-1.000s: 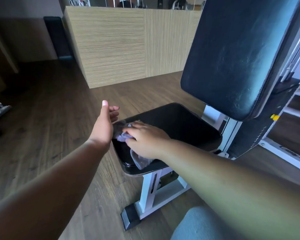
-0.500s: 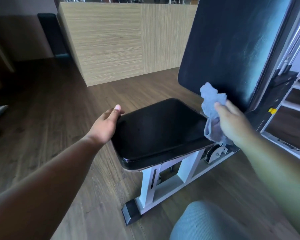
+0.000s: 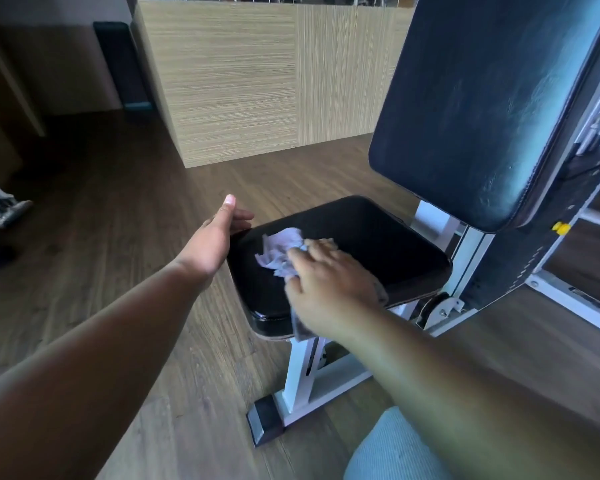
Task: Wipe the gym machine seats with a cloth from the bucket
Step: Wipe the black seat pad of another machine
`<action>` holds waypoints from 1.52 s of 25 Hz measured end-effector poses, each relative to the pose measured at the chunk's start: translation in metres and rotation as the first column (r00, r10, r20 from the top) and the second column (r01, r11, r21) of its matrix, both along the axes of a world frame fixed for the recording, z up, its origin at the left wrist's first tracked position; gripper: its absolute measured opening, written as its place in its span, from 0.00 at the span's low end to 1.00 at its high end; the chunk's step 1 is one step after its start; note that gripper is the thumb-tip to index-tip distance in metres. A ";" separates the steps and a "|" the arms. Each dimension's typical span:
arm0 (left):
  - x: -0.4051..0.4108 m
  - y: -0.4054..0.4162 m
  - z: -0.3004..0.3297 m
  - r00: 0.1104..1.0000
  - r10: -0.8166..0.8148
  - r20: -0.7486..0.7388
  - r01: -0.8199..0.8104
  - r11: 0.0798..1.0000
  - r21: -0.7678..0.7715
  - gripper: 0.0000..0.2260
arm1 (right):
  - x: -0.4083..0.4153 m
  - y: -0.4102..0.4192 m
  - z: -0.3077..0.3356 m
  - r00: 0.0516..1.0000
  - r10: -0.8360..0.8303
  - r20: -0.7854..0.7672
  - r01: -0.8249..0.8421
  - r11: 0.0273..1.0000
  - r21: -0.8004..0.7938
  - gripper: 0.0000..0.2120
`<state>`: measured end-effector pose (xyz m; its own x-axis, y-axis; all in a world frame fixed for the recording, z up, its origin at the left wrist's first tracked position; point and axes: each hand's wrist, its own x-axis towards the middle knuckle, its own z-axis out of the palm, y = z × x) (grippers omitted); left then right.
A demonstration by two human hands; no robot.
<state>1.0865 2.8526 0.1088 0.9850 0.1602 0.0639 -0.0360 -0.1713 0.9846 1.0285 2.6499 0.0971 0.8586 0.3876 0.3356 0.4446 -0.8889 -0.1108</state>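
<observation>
Cloth (crumpled, pale) under right hand on glossy seat.

The black padded seat carries a crumpled pale cloth near its left edge — the seat's white frame stands on the wooden floor.

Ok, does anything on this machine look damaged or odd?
Nothing broken. The backrest pad shows pale smears and scuff marks on its dark cover. The seat looks intact, with the right hand pressing the cloth on it.
</observation>
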 end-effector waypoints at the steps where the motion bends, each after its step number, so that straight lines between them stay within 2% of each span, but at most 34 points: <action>1: 0.000 0.000 0.000 1.000 -0.008 -0.003 0.008 1.000 0.005 0.31 | -0.009 0.011 0.002 0.997 0.077 0.018 -0.077 0.997 0.019 0.20; 4: -0.004 0.003 0.002 0.999 -0.034 -0.009 0.034 0.999 0.028 0.28 | -0.025 0.006 0.006 0.921 0.389 0.020 -0.388 0.910 0.148 0.17; 6: -0.009 0.005 0.003 0.997 -0.079 0.011 0.077 0.990 0.117 0.24 | -0.018 -0.020 0.010 0.870 0.493 0.013 -0.484 0.849 0.213 0.15; 7: -0.011 0.005 0.002 0.994 -0.108 0.018 0.104 0.982 0.160 0.24 | -0.006 -0.035 0.011 0.904 0.428 0.012 -0.418 0.877 0.238 0.14; 8: -0.013 0.005 0.002 0.992 -0.128 0.024 0.121 0.974 0.190 0.23 | 0.013 -0.049 0.015 0.962 0.271 -0.016 -0.259 0.934 0.247 0.13; 9: -0.014 0.005 0.002 0.991 -0.134 0.032 0.124 0.970 0.209 0.23 | 0.039 -0.065 0.021 0.995 0.046 -0.087 -0.026 0.975 0.220 0.13; 10: -0.015 0.007 0.002 0.990 -0.137 0.036 0.127 0.968 0.216 0.24 | 0.066 -0.078 0.029 0.969 -0.177 -0.174 0.206 0.965 0.162 0.14; 11: -0.016 0.008 0.001 0.989 -0.148 0.032 0.138 0.967 0.216 0.25 | 0.088 -0.088 0.036 0.916 -0.329 -0.232 0.359 0.928 0.101 0.17; 12: -0.018 0.010 0.000 0.986 -0.164 0.024 0.155 0.964 0.217 0.25 | 0.104 -0.091 0.041 0.886 -0.381 -0.263 0.406 0.913 0.046 0.18; 13: -0.021 0.011 -0.001 0.983 -0.182 0.028 0.171 0.960 0.222 0.24 | 0.117 -0.086 0.041 0.900 -0.350 -0.259 0.360 0.933 -0.009 0.19; 15: -0.024 0.013 -0.004 0.977 -0.206 0.064 0.185 0.954 0.236 0.20 | 0.124 -0.052 0.038 0.962 -0.155 -0.227 0.147 0.988 -0.052 0.16; 17: -0.025 0.014 -0.005 0.975 -0.197 0.107 0.165 0.954 0.251 0.16 | 0.112 0.000 0.030 0.967 0.010 -0.254 -0.010 1.000 0.002 0.17; 20: -0.026 0.012 0.002 0.987 -0.080 0.141 0.052 0.980 0.193 0.10 | 0.068 0.063 0.023 0.922 0.265 -0.281 -0.239 0.963 0.125 0.17; 22: -0.029 0.013 0.012 0.990 0.040 0.138 -0.071 0.971 0.230 0.09 | 0.045 0.070 0.019 0.859 0.433 -0.272 -0.364 0.892 0.268 0.11; 24: -0.041 0.009 0.017 0.987 0.072 0.146 -0.113 0.949 0.296 0.10 | 0.039 0.047 0.025 0.816 0.494 -0.301 -0.306 0.810 0.501 0.08; 25: -0.049 0.006 0.016 0.980 0.068 0.186 -0.137 0.911 0.389 0.11 | 0.043 0.028 0.031 0.844 0.458 -0.279 -0.247 0.793 0.557 0.10; 26: -0.058 0.001 0.014 0.970 0.040 0.238 -0.169 0.818 0.550 0.14 | 0.051 0.005 0.035 0.893 0.384 -0.235 -0.199 0.805 0.559 0.14; 27: -0.067 -0.008 0.011 0.971 -0.012 0.240 -0.173 0.659 0.732 0.22 | 0.061 -0.022 0.037 0.939 0.282 -0.197 -0.146 0.846 0.514 0.18; 28: -0.075 -0.019 0.007 0.982 -0.058 0.181 -0.130 0.494 0.860 0.32 | 0.072 -0.052 0.036 0.970 0.160 -0.185 -0.068 0.902 0.426 0.21; 29: -0.078 -0.028 0.003 0.993 -0.067 0.097 -0.064 0.383 0.922 0.40 | 0.080 -0.079 0.032 0.976 0.039 -0.216 0.031 0.950 0.311 0.22; 30: -0.079 -0.037 0.001 0.998 -0.054 0.013 0.006 0.355 0.935 0.45 | 0.085 -0.102 0.027 0.964 -0.048 -0.263 0.107 0.971 0.214 0.22; 32: -0.070 -0.050 0.003 0.993 -0.092 -0.080 0.110 0.402 0.909 0.48 | 0.090 -0.125 0.013 0.939 -0.111 -0.326 0.157 0.981 0.118 0.23; 34: -0.046 -0.068 0.011 0.981 -0.174 -0.087 0.150 0.393 0.907 0.45 | 0.091 -0.128 0.004 0.944 -0.097 -0.315 0.161 0.969 0.186 0.22; 38: 0.019 -0.122 0.026 0.950 -0.280 -0.140 0.214 0.257 0.942 0.36 | 0.088 -0.126 0.007 0.928 -0.170 -0.331 0.285 0.897 0.338 0.21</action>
<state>1.1053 2.7309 0.1343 0.9554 -0.2935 0.0327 -0.2951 -0.9447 0.1432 1.1162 2.5235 0.1037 0.9876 0.0643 0.1429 0.1328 -0.8278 -0.5451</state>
